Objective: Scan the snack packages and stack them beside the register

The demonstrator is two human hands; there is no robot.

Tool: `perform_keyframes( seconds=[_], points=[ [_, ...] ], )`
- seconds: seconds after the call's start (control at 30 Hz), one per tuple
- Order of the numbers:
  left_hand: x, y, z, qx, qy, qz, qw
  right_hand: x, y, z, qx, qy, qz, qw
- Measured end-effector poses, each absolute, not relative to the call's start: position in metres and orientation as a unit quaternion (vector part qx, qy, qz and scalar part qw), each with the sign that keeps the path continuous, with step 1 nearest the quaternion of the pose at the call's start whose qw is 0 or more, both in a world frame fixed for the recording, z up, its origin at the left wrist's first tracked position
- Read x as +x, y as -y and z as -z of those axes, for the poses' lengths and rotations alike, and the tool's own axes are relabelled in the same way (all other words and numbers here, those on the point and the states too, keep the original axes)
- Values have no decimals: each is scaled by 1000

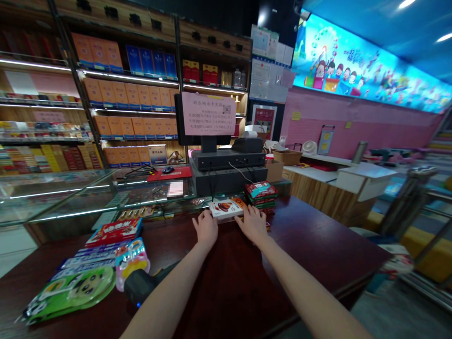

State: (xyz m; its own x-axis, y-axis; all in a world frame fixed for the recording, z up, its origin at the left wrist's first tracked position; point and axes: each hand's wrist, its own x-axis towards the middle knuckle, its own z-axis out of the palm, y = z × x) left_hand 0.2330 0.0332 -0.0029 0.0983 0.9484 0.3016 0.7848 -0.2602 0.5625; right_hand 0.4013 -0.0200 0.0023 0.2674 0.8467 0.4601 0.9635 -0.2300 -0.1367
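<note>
A white and orange box (226, 207) with a food picture lies on the dark red-brown table (318, 240), close to the cash register base. My left hand (206, 228) is at the box's left end, its fingers bent round that end. At the right end, my right hand (253, 223) has its fingers over the orange part. Both hands hold the box between them. Just behind my right hand is a stack of red and green packets (261, 192). Part of another small packet shows beside my right wrist.
Left on the table are red packets (116, 231), a green panda packet (76, 289), a pink and blue packet (131, 261) and a black scanner (141, 285) under my left forearm. The register (229, 160) and glass counter (81, 188) stand behind.
</note>
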Motion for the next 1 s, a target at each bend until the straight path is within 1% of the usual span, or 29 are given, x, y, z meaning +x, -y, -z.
perform_keyframes(
  seconds=[0.23, 0.4, 0.57, 1.0],
  points=[
    [240, -28, -1, 733, -593, -316, 102, 395, 24, 2, -738, 614, 176, 219],
    [239, -25, -1, 731, -597, -324, 63, 394, 27, 7, -719, 638, 182, 208],
    [233, -17, -2, 764, -564, -310, 31, 393, 28, 7, -719, 644, 176, 190],
    [231, -18, 0, 783, -547, -290, 52, 392, 18, 2, -743, 636, 140, 157]
  ],
)
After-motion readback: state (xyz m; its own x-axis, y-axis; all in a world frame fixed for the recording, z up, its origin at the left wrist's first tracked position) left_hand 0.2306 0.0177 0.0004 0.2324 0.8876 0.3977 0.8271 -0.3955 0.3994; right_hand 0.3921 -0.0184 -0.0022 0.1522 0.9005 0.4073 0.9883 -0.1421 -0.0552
